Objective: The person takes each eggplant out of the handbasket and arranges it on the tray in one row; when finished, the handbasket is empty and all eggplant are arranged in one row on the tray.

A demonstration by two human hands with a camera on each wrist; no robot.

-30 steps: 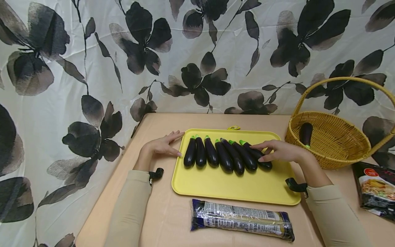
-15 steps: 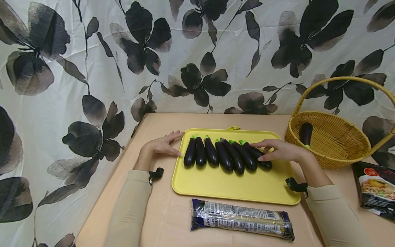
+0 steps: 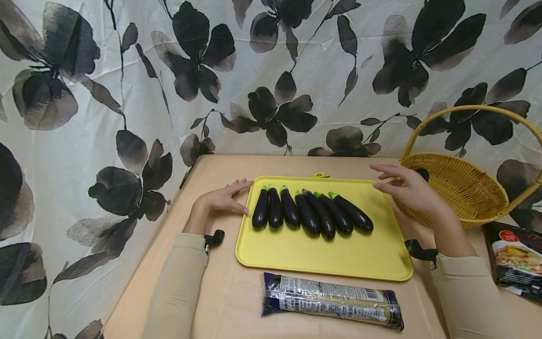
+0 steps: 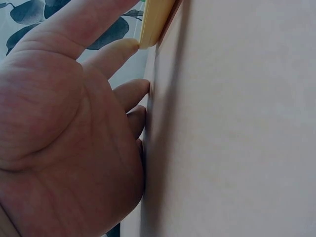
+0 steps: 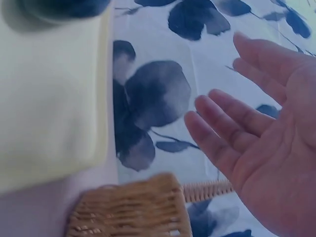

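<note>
Several dark eggplants with green stem ends lie side by side on a yellow tray (image 3: 313, 259) in the head view, the rightmost eggplant (image 3: 352, 213) slanting. My left hand (image 3: 222, 197) touches the tray's left edge with its fingers extended; the left wrist view shows fingertips at the tray rim (image 4: 157, 24). Over the tray's upper right corner, my right hand (image 3: 412, 188) hovers with nothing in its relaxed fingers. It overlaps the wicker basket (image 3: 470, 188) from this view. One more eggplant (image 3: 422, 173) is inside the basket, mostly hidden behind the hand.
A long clear packet (image 3: 334, 301) with a dark blue end lies in front of the tray. At the far right is a black food package (image 3: 514, 263) below the basket. A small yellow object (image 3: 320, 175) sits behind the tray, before a floral curtain (image 3: 262, 61).
My right hand has left the rightmost eggplant and moved up and right toward the basket, covering much of the eggplant there. The left hand and the eggplants on the tray stay put.
</note>
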